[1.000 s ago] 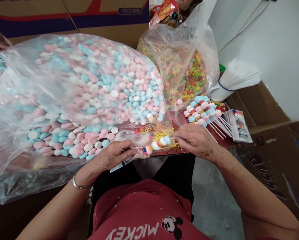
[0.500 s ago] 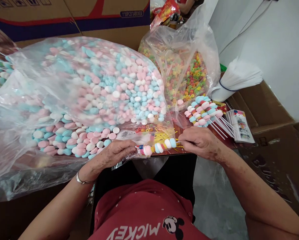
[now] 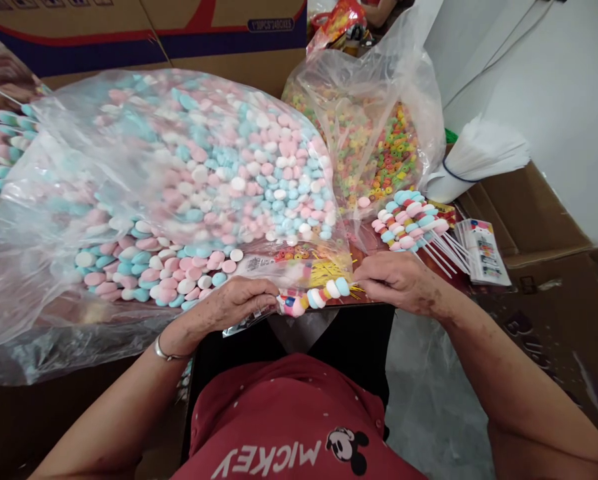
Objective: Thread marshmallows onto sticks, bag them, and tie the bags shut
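Observation:
A candy skewer (image 3: 319,297) with pink, white and blue sweets lies between my two hands at the near table edge. My left hand (image 3: 236,303) is closed on a small clear printed wrapper and the skewer's candy end. My right hand (image 3: 396,279) pinches the skewer's stick end. Just behind them lies a huge clear bag of pink, blue and white candies (image 3: 179,193).
A clear bag of coloured ring candies (image 3: 373,143) stands at the back right. In front of it lie a pile of finished skewers (image 3: 411,223), a stack of printed wrappers (image 3: 481,252) and a bundle of white sticks (image 3: 479,160). Cardboard boxes (image 3: 189,33) line the back.
The skewer has slid slightly further toward my left hand and the wrapper. Both hands stay closed in nearly the same place.

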`<act>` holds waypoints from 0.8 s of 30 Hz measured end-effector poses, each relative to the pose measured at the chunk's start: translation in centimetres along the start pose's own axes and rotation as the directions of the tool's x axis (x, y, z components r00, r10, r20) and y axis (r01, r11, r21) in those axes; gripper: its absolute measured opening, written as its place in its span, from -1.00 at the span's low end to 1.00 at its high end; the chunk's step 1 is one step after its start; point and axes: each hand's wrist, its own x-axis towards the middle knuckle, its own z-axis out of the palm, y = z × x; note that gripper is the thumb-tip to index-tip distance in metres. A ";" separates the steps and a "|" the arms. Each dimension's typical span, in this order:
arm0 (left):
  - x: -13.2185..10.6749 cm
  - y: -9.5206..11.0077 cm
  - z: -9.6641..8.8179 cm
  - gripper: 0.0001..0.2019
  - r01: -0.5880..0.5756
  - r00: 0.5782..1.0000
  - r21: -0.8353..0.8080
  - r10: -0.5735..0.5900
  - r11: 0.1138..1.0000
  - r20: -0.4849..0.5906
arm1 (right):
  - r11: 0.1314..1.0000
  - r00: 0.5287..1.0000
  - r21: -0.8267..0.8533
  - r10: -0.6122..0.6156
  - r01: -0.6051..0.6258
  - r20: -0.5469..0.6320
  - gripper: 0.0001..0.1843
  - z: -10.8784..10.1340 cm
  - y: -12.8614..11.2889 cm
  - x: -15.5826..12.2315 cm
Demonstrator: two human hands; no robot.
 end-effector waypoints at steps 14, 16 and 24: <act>0.3 0.6 0.3 -0.77 0.042 0.998 -0.047 -0.040 0.998 0.058 | 0.996 0.994 -0.069 0.062 -0.055 0.092 -0.73 0.0 -0.3 0.3; 0.3 1.1 0.1 -0.76 0.046 0.996 -0.071 -0.040 0.996 0.077 | 0.996 0.986 -0.028 0.092 -0.089 0.138 -0.71 -0.1 -0.3 0.6; 0.1 2.7 1.7 -0.70 0.202 0.971 -0.345 -0.141 0.916 0.194 | 0.995 0.982 0.057 0.065 -0.077 0.178 -0.72 -0.1 -0.8 2.0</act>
